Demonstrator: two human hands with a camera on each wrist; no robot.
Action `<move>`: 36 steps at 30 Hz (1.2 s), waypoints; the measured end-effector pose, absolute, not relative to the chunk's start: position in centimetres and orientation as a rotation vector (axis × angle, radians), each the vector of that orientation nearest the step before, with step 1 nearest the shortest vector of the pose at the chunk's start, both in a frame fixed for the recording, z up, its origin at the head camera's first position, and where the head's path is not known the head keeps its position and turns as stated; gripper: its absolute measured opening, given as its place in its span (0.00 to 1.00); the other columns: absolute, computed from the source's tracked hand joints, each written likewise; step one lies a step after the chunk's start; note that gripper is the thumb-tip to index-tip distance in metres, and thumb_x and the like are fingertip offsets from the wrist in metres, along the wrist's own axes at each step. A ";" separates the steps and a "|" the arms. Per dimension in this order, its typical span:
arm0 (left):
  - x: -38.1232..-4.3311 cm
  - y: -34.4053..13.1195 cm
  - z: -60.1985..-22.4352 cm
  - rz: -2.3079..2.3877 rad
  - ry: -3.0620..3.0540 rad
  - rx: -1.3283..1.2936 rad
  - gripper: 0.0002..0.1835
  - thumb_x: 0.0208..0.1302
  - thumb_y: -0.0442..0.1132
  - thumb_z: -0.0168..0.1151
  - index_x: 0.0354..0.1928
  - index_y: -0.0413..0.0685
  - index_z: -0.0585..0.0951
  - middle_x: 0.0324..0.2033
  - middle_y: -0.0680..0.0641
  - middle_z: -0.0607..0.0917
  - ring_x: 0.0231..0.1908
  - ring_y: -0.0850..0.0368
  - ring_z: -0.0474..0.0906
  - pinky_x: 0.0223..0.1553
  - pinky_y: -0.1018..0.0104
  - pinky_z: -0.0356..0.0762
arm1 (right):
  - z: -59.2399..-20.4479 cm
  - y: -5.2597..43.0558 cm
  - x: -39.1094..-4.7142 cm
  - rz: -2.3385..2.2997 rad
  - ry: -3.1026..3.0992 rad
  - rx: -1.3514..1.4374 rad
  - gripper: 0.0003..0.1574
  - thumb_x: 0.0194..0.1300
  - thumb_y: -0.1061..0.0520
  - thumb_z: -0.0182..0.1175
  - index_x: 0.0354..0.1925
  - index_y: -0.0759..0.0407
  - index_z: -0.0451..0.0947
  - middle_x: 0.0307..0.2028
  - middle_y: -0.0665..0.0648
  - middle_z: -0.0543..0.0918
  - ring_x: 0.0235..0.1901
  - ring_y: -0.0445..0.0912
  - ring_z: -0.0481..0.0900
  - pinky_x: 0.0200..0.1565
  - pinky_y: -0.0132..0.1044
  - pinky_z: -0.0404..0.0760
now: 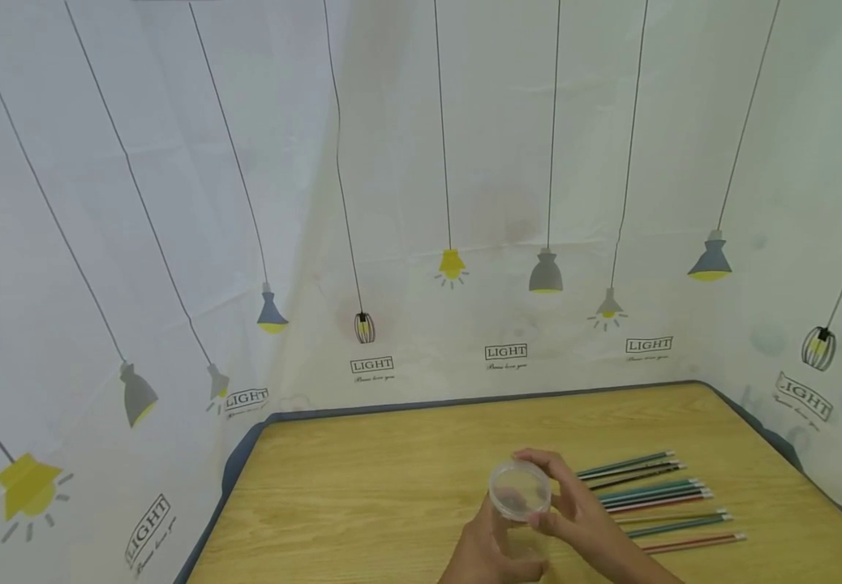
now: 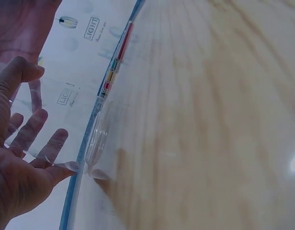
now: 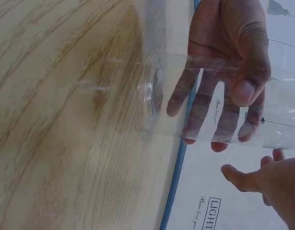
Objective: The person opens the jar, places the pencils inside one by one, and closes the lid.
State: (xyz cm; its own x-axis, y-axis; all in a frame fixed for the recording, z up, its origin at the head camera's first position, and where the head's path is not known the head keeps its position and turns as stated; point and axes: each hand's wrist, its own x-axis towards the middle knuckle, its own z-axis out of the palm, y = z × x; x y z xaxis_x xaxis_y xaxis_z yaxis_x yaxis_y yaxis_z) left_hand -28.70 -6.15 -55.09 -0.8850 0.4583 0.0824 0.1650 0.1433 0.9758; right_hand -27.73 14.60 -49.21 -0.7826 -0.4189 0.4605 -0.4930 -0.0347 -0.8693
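A clear cylindrical jar (image 1: 526, 542) with a clear round lid (image 1: 519, 489) stands upright at the front of the wooden table. My left hand (image 1: 490, 547) grips the jar's body, fingers and thumb curled round it; the right wrist view shows these fingers through the clear wall (image 3: 185, 129). With thumb and fingers on opposite sides of the rim, my right hand (image 1: 574, 507) holds the lid from the right. In the left wrist view, the jar's base (image 2: 98, 136) shows close over the tabletop, below my left hand (image 2: 22, 182).
Several pencils (image 1: 650, 493) in teal, black and red lie in loose groups on the table (image 1: 363, 487), right of the jar. A white sheet printed with hanging lamps (image 1: 421, 162) stands round the table's back and sides, along a dark blue edge (image 1: 479, 399).
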 end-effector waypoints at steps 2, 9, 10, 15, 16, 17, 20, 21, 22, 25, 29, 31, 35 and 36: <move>-28.7 -6.2 -55.1 1.819 2.176 0.608 0.54 0.56 0.42 0.84 0.80 0.82 0.64 0.71 0.67 0.81 0.72 0.57 0.78 0.73 0.37 0.76 | -49.1 14.5 -27.7 1.984 -2.154 1.005 0.42 0.80 0.65 0.60 0.84 0.56 0.58 0.78 0.45 0.68 0.72 0.35 0.70 0.63 0.50 0.82; -28.6 -6.2 -55.2 1.825 2.174 0.621 0.53 0.56 0.43 0.83 0.80 0.82 0.64 0.71 0.66 0.81 0.73 0.56 0.77 0.73 0.38 0.78 | -49.1 13.7 -27.1 1.835 -2.257 0.731 0.51 0.68 0.63 0.74 0.79 0.57 0.58 0.75 0.59 0.68 0.69 0.35 0.69 0.65 0.59 0.82; -28.6 -6.2 -55.2 1.818 2.187 0.616 0.53 0.56 0.43 0.83 0.80 0.82 0.65 0.71 0.66 0.81 0.72 0.58 0.78 0.72 0.40 0.79 | -49.0 13.5 -27.1 1.834 -2.257 0.700 0.50 0.67 0.62 0.76 0.77 0.58 0.60 0.75 0.61 0.68 0.68 0.35 0.69 0.65 0.62 0.81; -28.7 -6.2 -55.2 1.806 2.205 0.614 0.53 0.55 0.44 0.84 0.80 0.80 0.65 0.70 0.64 0.82 0.66 0.61 0.80 0.66 0.48 0.83 | -49.0 13.1 -27.2 1.815 -2.243 0.685 0.40 0.67 0.63 0.76 0.68 0.55 0.65 0.75 0.64 0.68 0.68 0.35 0.69 0.64 0.64 0.82; -28.7 -6.2 -55.2 1.807 2.206 0.617 0.53 0.55 0.44 0.84 0.80 0.80 0.65 0.69 0.64 0.83 0.66 0.62 0.80 0.66 0.52 0.83 | -49.0 13.2 -27.3 1.809 -2.245 0.697 0.39 0.68 0.63 0.75 0.68 0.54 0.66 0.74 0.63 0.69 0.68 0.35 0.70 0.63 0.60 0.84; -28.7 -6.2 -55.2 1.811 2.205 0.621 0.54 0.54 0.44 0.84 0.80 0.79 0.65 0.69 0.64 0.83 0.66 0.62 0.80 0.65 0.54 0.83 | -49.0 13.2 -27.3 1.806 -2.243 0.718 0.38 0.68 0.64 0.74 0.68 0.54 0.66 0.74 0.61 0.70 0.68 0.36 0.70 0.62 0.54 0.84; -28.8 -6.3 -55.2 1.819 2.196 0.626 0.55 0.54 0.44 0.84 0.81 0.79 0.65 0.70 0.63 0.83 0.67 0.62 0.80 0.65 0.57 0.82 | -49.2 13.5 -27.5 1.832 -2.232 0.794 0.36 0.72 0.65 0.70 0.72 0.58 0.66 0.75 0.53 0.71 0.68 0.38 0.71 0.60 0.40 0.84; -28.8 -6.3 -55.2 1.819 2.192 0.621 0.55 0.55 0.43 0.84 0.81 0.79 0.65 0.70 0.64 0.83 0.68 0.61 0.79 0.66 0.56 0.81 | -49.2 13.6 -27.6 1.858 -2.225 0.824 0.36 0.74 0.66 0.68 0.73 0.60 0.65 0.75 0.49 0.71 0.68 0.37 0.71 0.60 0.39 0.84; -28.9 -6.3 -55.2 1.816 2.191 0.619 0.55 0.55 0.43 0.84 0.81 0.79 0.64 0.70 0.64 0.82 0.69 0.61 0.79 0.67 0.55 0.81 | -49.3 13.7 -27.6 1.891 -2.214 0.859 0.37 0.76 0.66 0.66 0.75 0.62 0.63 0.75 0.46 0.70 0.68 0.37 0.71 0.60 0.38 0.83; -29.0 -6.3 -55.1 1.811 2.183 0.606 0.55 0.56 0.43 0.84 0.82 0.79 0.64 0.71 0.65 0.81 0.71 0.58 0.78 0.70 0.46 0.79 | -49.2 14.0 -27.8 2.030 -2.174 0.963 0.37 0.80 0.66 0.58 0.80 0.66 0.58 0.75 0.42 0.70 0.69 0.38 0.72 0.61 0.39 0.84; -29.0 -6.3 -55.1 1.805 2.169 0.590 0.55 0.57 0.43 0.84 0.81 0.81 0.63 0.70 0.65 0.82 0.69 0.57 0.79 0.70 0.40 0.79 | -49.1 14.5 -27.9 2.174 -2.142 1.052 0.37 0.83 0.65 0.51 0.84 0.62 0.55 0.76 0.43 0.70 0.69 0.42 0.75 0.62 0.40 0.85; -29.0 -6.3 -55.1 1.806 2.163 0.586 0.55 0.57 0.43 0.84 0.81 0.83 0.63 0.69 0.66 0.82 0.69 0.57 0.79 0.70 0.39 0.79 | -49.0 14.6 -27.8 2.160 -2.158 1.048 0.38 0.83 0.63 0.51 0.85 0.59 0.55 0.77 0.43 0.70 0.70 0.42 0.74 0.62 0.41 0.85; -29.0 -6.2 -55.3 1.815 2.167 0.591 0.54 0.56 0.43 0.84 0.80 0.83 0.63 0.69 0.66 0.82 0.70 0.57 0.79 0.70 0.39 0.80 | -49.0 14.2 -27.4 1.984 -2.222 0.936 0.44 0.79 0.61 0.62 0.84 0.58 0.55 0.78 0.51 0.67 0.71 0.39 0.70 0.62 0.45 0.82; -29.0 -6.2 -55.3 1.815 2.170 0.592 0.54 0.56 0.43 0.83 0.80 0.83 0.64 0.70 0.66 0.82 0.71 0.57 0.79 0.70 0.40 0.80 | -49.0 14.0 -27.4 1.941 -2.238 0.891 0.45 0.77 0.61 0.65 0.83 0.58 0.56 0.77 0.54 0.67 0.71 0.39 0.70 0.62 0.46 0.82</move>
